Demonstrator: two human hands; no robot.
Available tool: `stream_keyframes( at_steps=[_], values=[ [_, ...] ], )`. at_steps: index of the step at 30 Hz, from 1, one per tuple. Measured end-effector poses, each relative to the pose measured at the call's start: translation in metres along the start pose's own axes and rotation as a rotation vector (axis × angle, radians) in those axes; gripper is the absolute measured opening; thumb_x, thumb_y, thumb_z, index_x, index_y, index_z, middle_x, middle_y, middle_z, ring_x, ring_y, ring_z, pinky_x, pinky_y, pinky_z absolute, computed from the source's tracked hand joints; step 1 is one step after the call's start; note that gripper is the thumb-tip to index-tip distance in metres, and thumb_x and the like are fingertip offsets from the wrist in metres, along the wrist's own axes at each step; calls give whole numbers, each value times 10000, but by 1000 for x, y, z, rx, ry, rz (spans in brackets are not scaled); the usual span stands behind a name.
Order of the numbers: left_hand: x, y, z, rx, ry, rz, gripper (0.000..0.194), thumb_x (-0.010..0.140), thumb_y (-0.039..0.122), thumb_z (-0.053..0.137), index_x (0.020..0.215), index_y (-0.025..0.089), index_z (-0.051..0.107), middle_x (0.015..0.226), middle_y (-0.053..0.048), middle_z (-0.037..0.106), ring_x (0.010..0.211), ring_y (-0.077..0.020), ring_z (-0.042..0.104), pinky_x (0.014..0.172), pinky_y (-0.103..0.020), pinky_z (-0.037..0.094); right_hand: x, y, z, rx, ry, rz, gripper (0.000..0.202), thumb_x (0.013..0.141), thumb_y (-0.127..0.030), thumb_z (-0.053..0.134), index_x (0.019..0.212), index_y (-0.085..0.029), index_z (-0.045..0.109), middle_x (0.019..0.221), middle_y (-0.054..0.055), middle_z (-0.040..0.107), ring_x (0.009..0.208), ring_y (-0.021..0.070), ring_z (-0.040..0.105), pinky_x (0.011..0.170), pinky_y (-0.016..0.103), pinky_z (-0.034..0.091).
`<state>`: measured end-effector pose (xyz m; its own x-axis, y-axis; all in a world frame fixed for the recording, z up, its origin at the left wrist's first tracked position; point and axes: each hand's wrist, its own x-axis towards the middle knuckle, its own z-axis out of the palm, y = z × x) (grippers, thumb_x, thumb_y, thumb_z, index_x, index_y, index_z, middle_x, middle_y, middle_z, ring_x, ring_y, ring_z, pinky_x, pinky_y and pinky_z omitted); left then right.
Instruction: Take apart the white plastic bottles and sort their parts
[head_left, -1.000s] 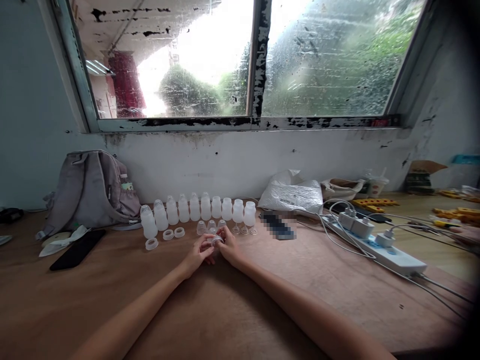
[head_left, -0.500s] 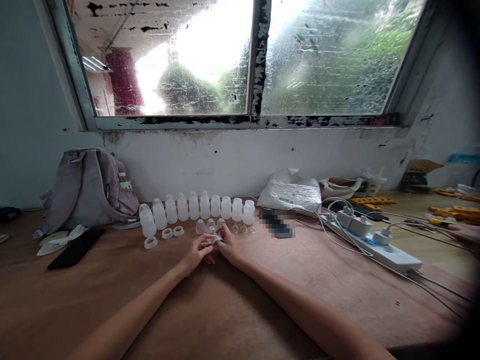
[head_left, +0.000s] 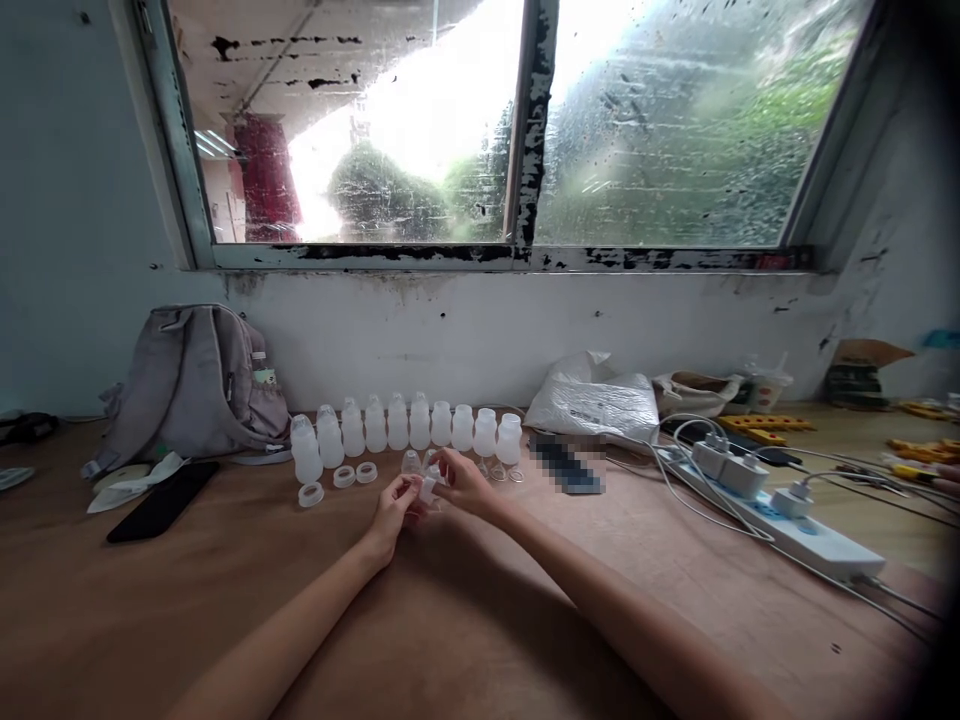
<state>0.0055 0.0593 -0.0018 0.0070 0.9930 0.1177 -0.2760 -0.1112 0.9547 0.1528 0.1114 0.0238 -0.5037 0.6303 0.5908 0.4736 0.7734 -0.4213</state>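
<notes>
My left hand (head_left: 392,510) and my right hand (head_left: 463,482) meet over the middle of the brown table. Between them is a small translucent white piece (head_left: 429,487), gripped by the fingers of my right hand. The fingers of my left hand are pinched at its left side; what they hold there is too small to tell. Just behind my hands stands a clear dome-shaped cap (head_left: 411,462), with others partly hidden. A row of frosted bottles (head_left: 376,426) lines the wall side. White rings (head_left: 310,494) lie left of my hands, and thin clear rings (head_left: 499,473) to the right.
A grey backpack (head_left: 196,390) and a black phone (head_left: 163,502) are at the left. Behind on the right lies a silver bag (head_left: 592,398). A white power strip (head_left: 795,530) with chargers and loose cables stretches along the right side, near yellow parts (head_left: 924,458).
The view has shifted, so the scene sits slightly lower and further right. The white piece between my hands now stands more upright, and my left fingers have drawn together.
</notes>
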Motion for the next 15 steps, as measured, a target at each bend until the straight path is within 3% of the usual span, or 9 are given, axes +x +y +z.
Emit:
stream_keyframes(
  at_steps=[2,4,8,15],
  values=[
    [3,-1,-2,-85,85,-18,332,659,443,603,822,166,525,625,23,544,441,-71,499,391,-165,362,22,6,-13,-78,-49,51,294,686,-253,559,961,-196,472,730,-16,539,603,103,496,567,191,374],
    [6,-1,-5,-181,145,-29,324,645,425,619,819,171,517,658,21,554,435,-65,498,394,-171,370,47,13,-20,-273,32,253,254,768,-232,453,1021,-209,451,760,-9,573,663,110,533,618,194,378],
    [9,0,-8,-329,189,-42,292,646,401,619,795,174,509,715,21,561,428,-50,495,397,-171,377,86,31,-14,-391,69,411,342,819,-184,343,1158,-151,371,804,75,606,785,179,563,649,250,369],
    [7,-1,-7,-359,117,-55,273,648,377,621,792,167,524,708,27,546,436,-48,492,396,-168,365,100,40,3,-494,-25,488,248,798,-167,407,1034,-107,451,810,149,620,770,240,590,599,276,361]
  ],
)
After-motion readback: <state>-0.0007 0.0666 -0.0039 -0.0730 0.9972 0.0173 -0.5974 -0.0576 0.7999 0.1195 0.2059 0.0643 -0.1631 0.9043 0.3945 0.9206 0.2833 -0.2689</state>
